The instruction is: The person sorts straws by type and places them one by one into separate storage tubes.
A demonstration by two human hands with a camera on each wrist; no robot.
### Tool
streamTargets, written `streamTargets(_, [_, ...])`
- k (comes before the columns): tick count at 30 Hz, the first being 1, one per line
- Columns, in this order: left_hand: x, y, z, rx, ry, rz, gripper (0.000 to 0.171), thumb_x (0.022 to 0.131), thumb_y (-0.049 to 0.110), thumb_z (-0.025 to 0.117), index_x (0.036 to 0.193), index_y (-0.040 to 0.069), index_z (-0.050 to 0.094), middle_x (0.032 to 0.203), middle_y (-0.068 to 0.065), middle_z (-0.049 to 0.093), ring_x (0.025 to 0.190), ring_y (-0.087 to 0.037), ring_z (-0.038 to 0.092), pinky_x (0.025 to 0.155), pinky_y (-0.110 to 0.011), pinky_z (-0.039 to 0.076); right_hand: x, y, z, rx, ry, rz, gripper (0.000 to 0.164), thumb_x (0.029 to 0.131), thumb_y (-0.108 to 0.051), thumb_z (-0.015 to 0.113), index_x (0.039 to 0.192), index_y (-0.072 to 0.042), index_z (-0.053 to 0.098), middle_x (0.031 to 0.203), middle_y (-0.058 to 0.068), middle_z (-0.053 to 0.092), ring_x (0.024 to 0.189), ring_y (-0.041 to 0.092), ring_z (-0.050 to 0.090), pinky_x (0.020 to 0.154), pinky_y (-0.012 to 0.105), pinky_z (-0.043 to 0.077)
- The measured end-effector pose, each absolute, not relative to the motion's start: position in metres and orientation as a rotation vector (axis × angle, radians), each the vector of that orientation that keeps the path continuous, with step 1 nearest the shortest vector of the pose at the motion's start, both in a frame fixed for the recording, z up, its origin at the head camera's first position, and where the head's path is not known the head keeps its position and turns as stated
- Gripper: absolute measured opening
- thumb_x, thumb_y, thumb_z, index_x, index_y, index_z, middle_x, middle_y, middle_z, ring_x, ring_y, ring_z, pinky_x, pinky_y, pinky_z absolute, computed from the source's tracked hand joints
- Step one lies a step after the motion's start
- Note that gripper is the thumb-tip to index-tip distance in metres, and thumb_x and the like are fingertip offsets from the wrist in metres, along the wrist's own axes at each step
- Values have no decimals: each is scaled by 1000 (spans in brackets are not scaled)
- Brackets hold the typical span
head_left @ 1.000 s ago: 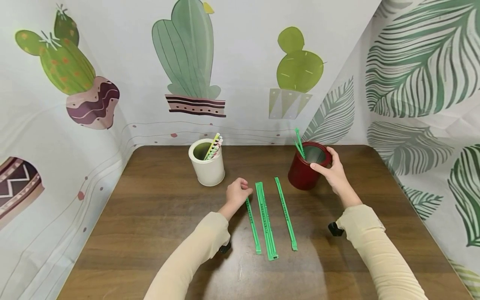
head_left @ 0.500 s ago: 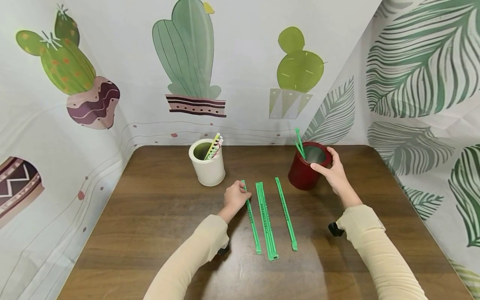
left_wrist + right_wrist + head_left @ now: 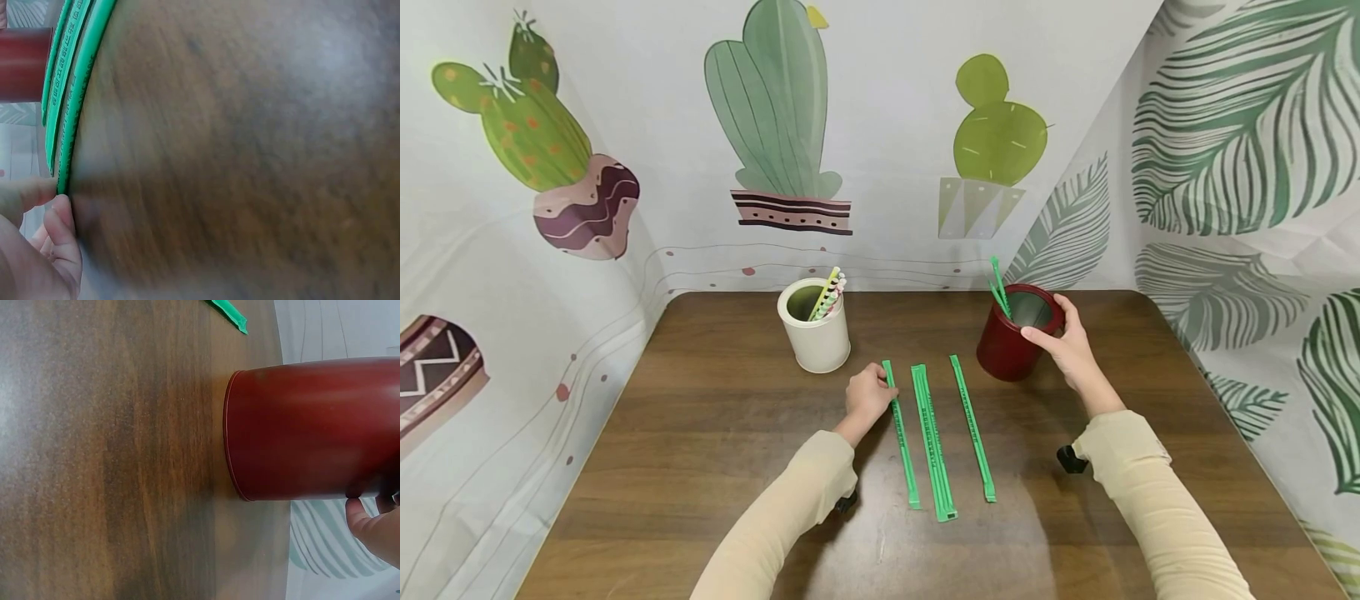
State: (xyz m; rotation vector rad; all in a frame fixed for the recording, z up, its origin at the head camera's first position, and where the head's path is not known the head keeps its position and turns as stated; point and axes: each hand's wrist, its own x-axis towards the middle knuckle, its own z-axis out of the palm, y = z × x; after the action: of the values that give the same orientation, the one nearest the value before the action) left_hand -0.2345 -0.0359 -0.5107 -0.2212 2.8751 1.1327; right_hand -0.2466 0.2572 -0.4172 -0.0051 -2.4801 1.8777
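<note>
My left hand (image 3: 867,395) pinches the leftmost green wrapped straw (image 3: 904,454) near its far end, with the straw lying along the table. In the left wrist view the thumb and a finger (image 3: 60,215) meet at the straw's end. My right hand (image 3: 1070,350) holds the dark red cup (image 3: 1002,352) by its rim, thumb in front and fingers behind. Several green straws (image 3: 997,287) lean inside that cup, which stands upright on the table. Beside the pinched straw lie a wider green strip (image 3: 933,446) and another green straw (image 3: 972,429).
A cream cup (image 3: 820,340) with several patterned straws (image 3: 827,293) stands at the back left of the wooden table (image 3: 700,417). Behind the table hangs a cloth (image 3: 887,125) printed with cacti and leaves.
My left hand has shifted slightly left and toward me, uncovering the straw's far end. The straw's near end has moved a little left. My right hand stays on the red cup.
</note>
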Motion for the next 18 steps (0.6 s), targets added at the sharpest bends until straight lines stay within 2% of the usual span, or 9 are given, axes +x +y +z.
streamTargets(8, [-238,-35,-508,-222,2904,1030,25,71,20,72,91,9,63,84,-4,67,76,-22,61,66,-33,50,-247,257,-417,-14,-2490,1863,81,82,-18,60,141,-6,6,144,17,16,127,30,23,80,10,31])
streamTargets(12, [-239,-34,-505,-234,2893,1003,23,72,20,72,90,9,64,88,-5,65,79,-24,60,66,-33,50,-246,257,-416,-16,-2481,1875,81,83,-17,60,141,-7,6,144,18,16,125,30,25,78,7,32])
streamTargets(18, [-240,-32,-503,-265,2868,964,16,72,24,70,80,11,64,80,-3,64,71,-22,58,57,-30,47,-247,257,-417,-19,-2489,1871,81,83,-17,60,141,-6,6,144,18,15,125,28,25,77,6,32])
